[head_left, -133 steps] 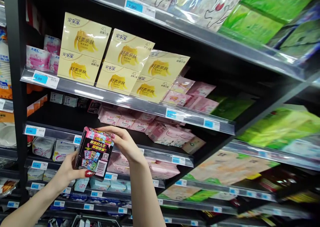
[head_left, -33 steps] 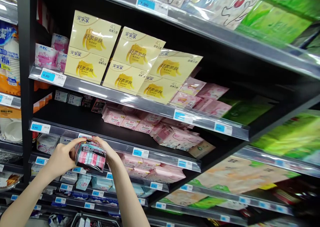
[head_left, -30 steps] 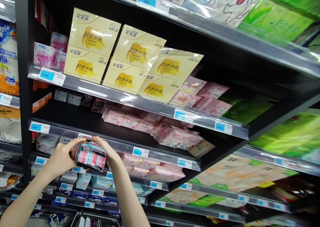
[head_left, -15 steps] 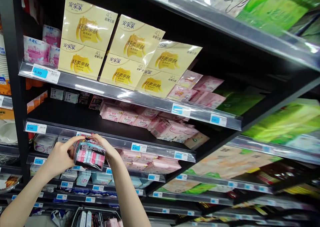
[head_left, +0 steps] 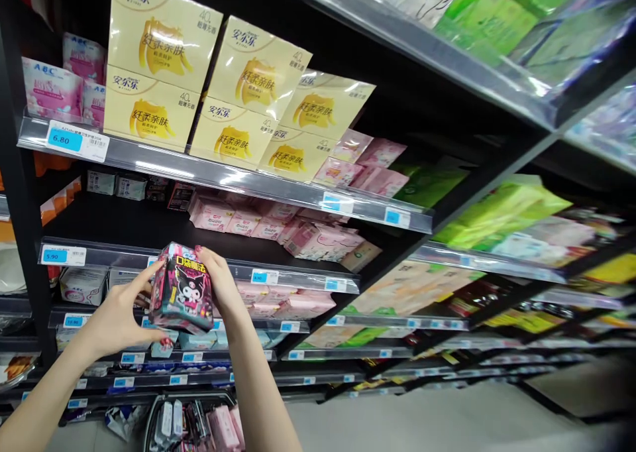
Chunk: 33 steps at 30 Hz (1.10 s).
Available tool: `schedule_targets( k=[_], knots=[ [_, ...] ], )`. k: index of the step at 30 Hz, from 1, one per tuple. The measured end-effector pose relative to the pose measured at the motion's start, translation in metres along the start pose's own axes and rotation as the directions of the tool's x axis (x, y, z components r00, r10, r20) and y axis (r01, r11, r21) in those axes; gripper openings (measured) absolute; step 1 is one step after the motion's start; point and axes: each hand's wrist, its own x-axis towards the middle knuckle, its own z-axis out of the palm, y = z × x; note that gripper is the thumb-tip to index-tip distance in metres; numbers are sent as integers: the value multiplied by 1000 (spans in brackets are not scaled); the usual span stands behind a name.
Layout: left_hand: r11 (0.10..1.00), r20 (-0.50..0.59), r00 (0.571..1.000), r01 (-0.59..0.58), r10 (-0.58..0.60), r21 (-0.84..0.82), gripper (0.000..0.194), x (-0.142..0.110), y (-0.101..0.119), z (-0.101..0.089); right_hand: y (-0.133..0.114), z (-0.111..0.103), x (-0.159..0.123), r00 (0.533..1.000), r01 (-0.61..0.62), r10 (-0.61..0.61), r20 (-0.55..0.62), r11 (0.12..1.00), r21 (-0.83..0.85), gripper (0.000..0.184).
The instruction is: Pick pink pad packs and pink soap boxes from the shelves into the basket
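A small black-and-pink pack of sanitary pads (head_left: pixel 189 289) with a cartoon figure on its front is held up before the middle shelves. My right hand (head_left: pixel 217 276) grips its upper right side, fingers partly behind it. Around its left side curves my left hand (head_left: pixel 116 316), index finger at the top left edge and thumb stretched out low by the bottom corner. The other left fingers are bent against the pack's side, partly hidden. Behind the hands runs a shelf edge (head_left: pixel 124 256) with price tags.
Yellow boxes (head_left: pixel 163 51) stand stacked on the shelf above. Pink packs (head_left: pixel 211 213) lie on the middle shelf. Below is a shopping basket (head_left: pixel 149 422) with several packs inside. A dark shelf upright (head_left: pixel 497 167) slants at the right, and grey floor (head_left: pixel 397 412) shows at the lower right.
The pack has turned from its clear side with pink and blue pads to its printed front. My left thumb has moved out below it. The view has shifted, showing more basket and floor.
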Motion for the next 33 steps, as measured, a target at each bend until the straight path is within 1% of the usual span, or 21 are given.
schedule_targets(
  k=[2, 3, 4, 5, 7, 8, 9, 11, 13, 16, 19, 23, 25, 26, 27, 28, 29, 30, 31, 32, 33],
  knots=[
    [985, 83, 995, 75, -63, -154, 116, -6, -1, 2, -5, -1, -12, 979, 163, -174, -108, 981, -104, 27],
    [967, 111, 991, 99, -75, -233, 120, -8, -3, 4, -7, -1, -20, 950, 252, -276, -143, 953, -168, 25],
    [948, 126, 989, 111, -76, -297, 119, -11, -5, 6, -8, 0, -29, 910, 342, -383, -159, 909, -237, 26],
    [934, 130, 989, 117, -77, -338, 114, -13, -8, 9, -9, 1, -38, 859, 429, -488, -156, 852, -300, 26],
    [932, 119, 990, 109, -71, -345, 94, -16, -15, 12, -7, 6, -57, 747, 570, -655, -113, 719, -398, 31],
    [943, 107, 992, 93, -61, -318, 82, -17, -18, 12, -6, 8, -67, 706, 611, -704, -78, 662, -434, 37],
    [956, 93, 995, 71, -46, -285, 70, -18, -20, 11, -5, 10, -75, 685, 633, -727, -41, 623, -460, 45],
    [971, 87, 996, 18, 3, -240, 57, -19, -25, 8, -2, 14, -91, 686, 641, -727, 25, 588, -494, 61],
    [975, 97, 993, -41, 63, -220, 54, -21, -30, 4, 0, 17, -104, 701, 636, -711, 66, 580, -508, 69],
    [975, 109, 982, -132, 153, -176, 55, -23, -37, 0, 3, 22, -119, 710, 641, -698, 97, 583, -499, 66],
    [970, 105, 973, -189, 206, -151, 48, -24, -43, -3, 6, 26, -130, 732, 624, -673, 106, 600, -500, 64],
    [967, 160, 966, -171, 202, -189, 45, -22, -44, -5, 6, 29, -142, 789, 542, -610, 66, 642, -542, 68],
    [974, 229, 961, -110, 155, -200, 47, -21, -46, 0, 7, 27, -152, 850, 450, -523, 55, 669, -592, 67],
    [979, 284, 951, -68, 123, -194, 49, -21, -50, 7, 10, 24, -159, 894, 378, -445, 51, 688, -619, 65],
    [981, 357, 930, -16, 85, -191, 51, -24, -57, 16, 15, 21, -168, 938, 290, -344, 43, 712, -639, 65],
    [980, 442, 896, 46, 45, -193, 55, -29, -67, 29, 24, 16, -179, 974, 189, -226, 26, 739, -647, 64],
    [976, 530, 848, 111, 6, -189, 61, -37, -80, 43, 38, 11, -193, 995, 76, -104, -6, 763, -642, 61],
    [972, 609, 793, 166, -33, -163, 67, -49, -95, 59, 56, 4, -210, 998, -47, 9, -64, 780, -624, 58],
    [968, 669, 739, 215, -77, -126, 74, -65, -113, 74, 79, -3, -230, 982, -179, 108, -154, 787, -590, 53],
    [980, 699, 704, 199, -124, -28, 82, -84, -131, 87, 106, -12, -255, 942, -318, 194, -275, 780, -538, 48],
    [985, 679, 713, 127, -174, 119, 81, -103, -148, 98, 136, -20, -282, 861, -465, 266, -433, 757, -458, 43]
  ],
)
